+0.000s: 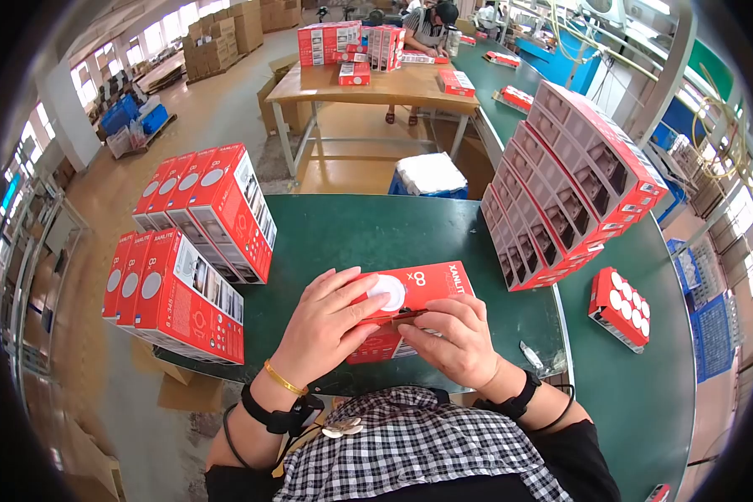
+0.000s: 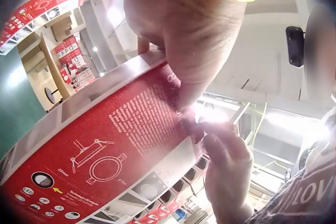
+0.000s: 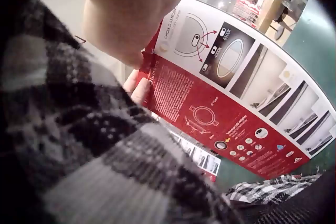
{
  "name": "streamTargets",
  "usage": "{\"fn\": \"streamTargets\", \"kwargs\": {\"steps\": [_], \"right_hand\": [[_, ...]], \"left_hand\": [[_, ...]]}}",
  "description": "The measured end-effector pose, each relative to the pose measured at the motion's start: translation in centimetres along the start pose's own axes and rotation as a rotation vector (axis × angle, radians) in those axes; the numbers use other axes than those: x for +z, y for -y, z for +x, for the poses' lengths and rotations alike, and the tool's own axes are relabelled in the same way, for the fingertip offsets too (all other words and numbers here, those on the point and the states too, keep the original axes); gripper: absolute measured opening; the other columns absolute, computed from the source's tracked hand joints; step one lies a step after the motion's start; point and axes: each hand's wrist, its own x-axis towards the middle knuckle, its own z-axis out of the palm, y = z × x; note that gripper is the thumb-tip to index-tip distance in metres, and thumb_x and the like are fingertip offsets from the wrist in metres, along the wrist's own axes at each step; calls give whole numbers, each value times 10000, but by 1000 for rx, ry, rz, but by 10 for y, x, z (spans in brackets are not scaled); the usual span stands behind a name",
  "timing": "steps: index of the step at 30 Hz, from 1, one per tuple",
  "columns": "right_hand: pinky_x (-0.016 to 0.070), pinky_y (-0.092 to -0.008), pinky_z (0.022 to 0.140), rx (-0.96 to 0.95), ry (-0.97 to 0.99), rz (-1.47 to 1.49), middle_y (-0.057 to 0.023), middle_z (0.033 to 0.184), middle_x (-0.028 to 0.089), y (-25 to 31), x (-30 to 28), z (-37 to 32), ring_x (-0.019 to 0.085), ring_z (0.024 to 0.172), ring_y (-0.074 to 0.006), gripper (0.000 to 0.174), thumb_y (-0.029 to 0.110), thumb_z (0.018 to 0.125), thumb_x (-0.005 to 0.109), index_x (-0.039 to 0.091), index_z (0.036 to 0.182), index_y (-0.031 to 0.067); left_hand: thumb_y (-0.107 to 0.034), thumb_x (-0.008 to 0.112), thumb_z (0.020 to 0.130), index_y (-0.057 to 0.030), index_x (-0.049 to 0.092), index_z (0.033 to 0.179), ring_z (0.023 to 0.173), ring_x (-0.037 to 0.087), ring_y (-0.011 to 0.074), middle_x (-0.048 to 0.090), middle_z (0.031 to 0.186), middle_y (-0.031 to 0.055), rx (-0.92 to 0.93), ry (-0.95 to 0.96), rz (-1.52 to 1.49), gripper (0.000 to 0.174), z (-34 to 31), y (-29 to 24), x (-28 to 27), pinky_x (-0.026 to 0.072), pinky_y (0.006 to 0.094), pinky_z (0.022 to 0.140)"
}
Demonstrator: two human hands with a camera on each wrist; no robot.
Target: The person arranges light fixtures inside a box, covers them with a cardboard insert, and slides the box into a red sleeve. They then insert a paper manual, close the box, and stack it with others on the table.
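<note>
A red cardboard box printed "XANLITE" and "x8" stands on the green table close to the person's body. Across its upper face lies the left hand, fingers extended and thumb near the edge facing the body. At that same edge the right hand has curled fingers and thumb on the end flap, beside a dark narrow gap. In the left wrist view, the fingertips of both hands meet at the edge of the box. The right wrist view shows the printed side of the box.
Upright red boxes stand in two rows at the left. A tall stack of similar boxes leans at the right. Beyond the green table's edge, an open box with white round items lies on another surface. A small clear packet lies nearby.
</note>
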Motion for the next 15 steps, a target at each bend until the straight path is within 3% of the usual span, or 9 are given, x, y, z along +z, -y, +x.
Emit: {"fn": "streamTargets", "kwargs": {"steps": [3, 5, 15], "right_hand": [[456, -375, 928, 23, 1, -24, 13, 991, 614, -1, 0, 3, 604, 1003, -188, 394, 150, 679, 714, 743, 1072, 133], [449, -378, 880, 6, -12, -38, 20, 1012, 614, -3, 1, 3, 613, 969, -181, 393, 122, 649, 831, 755, 1035, 146], [462, -368, 896, -24, 2, 9, 15, 1005, 624, -15, 2, 9, 601, 989, -180, 360, 128, 679, 805, 751, 1034, 118]], "left_hand": [[-126, 784, 780, -135, 689, 1237, 1295, 520, 305, 615, 1338, 81, -13, 0, -12, 467, -1, -1, 0, 393, 473, 1108], [-122, 783, 779, -134, 690, 1235, 1295, 520, 303, 616, 1336, 80, -14, -3, -14, 465, -2, -3, 0, 393, 472, 1108], [-117, 784, 773, -125, 693, 1227, 1291, 522, 299, 622, 1325, 77, -32, -36, -20, 463, -2, -5, 2, 394, 474, 1102]]}}
